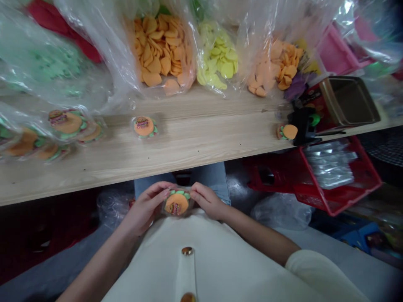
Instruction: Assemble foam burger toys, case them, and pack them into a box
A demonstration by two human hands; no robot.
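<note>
Close to my body, just off the table's front edge, I hold a bagged toy burger (176,203). It has an orange round top, green frill and a small burger sticker, inside a clear packet. My left hand (154,202) grips the packet's left side, and my right hand (206,200) pinches its upper right corner. Another bagged toy burger (145,127) lies alone on the wooden table (201,126). Several more packed burgers (67,122) are piled at the left. An unpacked burger (288,132) sits at the right beside a black tape dispenser (305,123).
Along the back stand plastic bags of orange discs (160,50), yellow-green pieces (220,61), more orange pieces (277,63) and pale green pieces (56,63). An open tin (352,100) and a pink bin (338,52) are at the right. Below, a red crate (371,180) holds clear packets (330,163).
</note>
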